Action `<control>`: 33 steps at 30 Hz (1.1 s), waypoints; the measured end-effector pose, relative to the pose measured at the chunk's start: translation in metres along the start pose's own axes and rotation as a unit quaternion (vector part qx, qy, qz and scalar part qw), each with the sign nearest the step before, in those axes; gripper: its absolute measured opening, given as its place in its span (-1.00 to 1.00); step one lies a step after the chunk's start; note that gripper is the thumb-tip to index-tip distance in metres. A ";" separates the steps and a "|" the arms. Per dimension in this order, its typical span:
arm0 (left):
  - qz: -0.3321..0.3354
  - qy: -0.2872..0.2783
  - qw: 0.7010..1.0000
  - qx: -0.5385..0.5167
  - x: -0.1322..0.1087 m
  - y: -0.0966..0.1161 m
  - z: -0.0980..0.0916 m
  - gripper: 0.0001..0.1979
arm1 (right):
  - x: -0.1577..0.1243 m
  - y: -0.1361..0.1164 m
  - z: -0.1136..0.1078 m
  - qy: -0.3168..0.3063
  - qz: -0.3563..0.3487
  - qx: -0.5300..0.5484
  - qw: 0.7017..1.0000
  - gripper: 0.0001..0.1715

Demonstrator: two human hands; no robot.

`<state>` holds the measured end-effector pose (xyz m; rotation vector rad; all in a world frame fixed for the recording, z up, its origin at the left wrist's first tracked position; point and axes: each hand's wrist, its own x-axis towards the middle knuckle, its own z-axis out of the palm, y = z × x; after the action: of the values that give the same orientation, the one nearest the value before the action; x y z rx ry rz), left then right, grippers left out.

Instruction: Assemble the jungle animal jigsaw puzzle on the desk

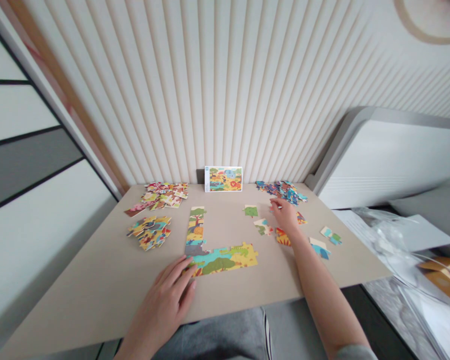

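My left hand (168, 295) lies flat with its fingers stretched out, the fingertips touching the lower left corner of the joined jigsaw puzzle (219, 260). That puzzle forms an L: a left column with a tree and a bottom strip with water and a green crocodile. Over the right side of the table, my right hand (284, 214) has its fingers curled and pinched at a small puzzle piece, which they mostly cover. Near it lie a green tree piece (251, 211), a green-and-white piece (263, 227) and an orange piece (283, 237), partly behind my wrist.
A picture card (223, 179) stands against the ribbed wall. Piles of puzzle pieces lie at the back left (167, 194), at the left (150, 232) and at the back right (285, 191). Loose blue-and-white pieces (320, 248) and green-and-blue pieces (330, 235) sit by the right edge.
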<state>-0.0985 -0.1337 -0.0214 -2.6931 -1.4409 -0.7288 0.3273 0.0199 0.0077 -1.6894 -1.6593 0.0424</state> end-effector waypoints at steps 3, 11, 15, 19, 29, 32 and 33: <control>0.000 -0.002 1.000 0.001 0.000 -0.001 0.001 -0.60 | -0.001 0.002 0.001 -0.013 0.000 -0.003 1.000 -0.62; -0.002 0.001 1.000 0.001 0.001 0.001 -0.001 -0.62 | -0.013 -0.019 0.018 -0.166 -0.140 -0.024 0.976 -0.66; -0.003 -0.001 1.000 0.003 0.000 0.001 -0.001 -0.63 | -0.015 -0.019 0.020 -0.204 -0.178 -0.048 0.962 -0.59; -0.001 -0.001 1.000 0.003 0.000 0.001 -0.001 -0.62 | -0.012 -0.013 0.016 -0.213 -0.188 -0.043 0.958 -0.55; -0.004 0.008 1.000 -0.007 0.001 0.001 -0.001 -0.60 | -0.009 0.021 -0.018 -0.215 -0.072 -0.034 0.973 -0.43; -0.004 0.000 1.000 0.000 0.001 0.001 -0.002 -0.60 | -0.017 0.022 -0.025 -0.306 -0.072 -0.036 0.949 -0.12; -0.003 -0.003 1.000 0.001 0.001 0.001 -0.002 -0.60 | -0.019 0.020 -0.027 -0.325 -0.074 -0.036 0.942 -0.05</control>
<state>-0.0982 -0.1344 -0.0187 -2.6919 -1.4510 -0.7200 0.3554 -0.0073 0.0074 -1.7009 -2.2872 0.5226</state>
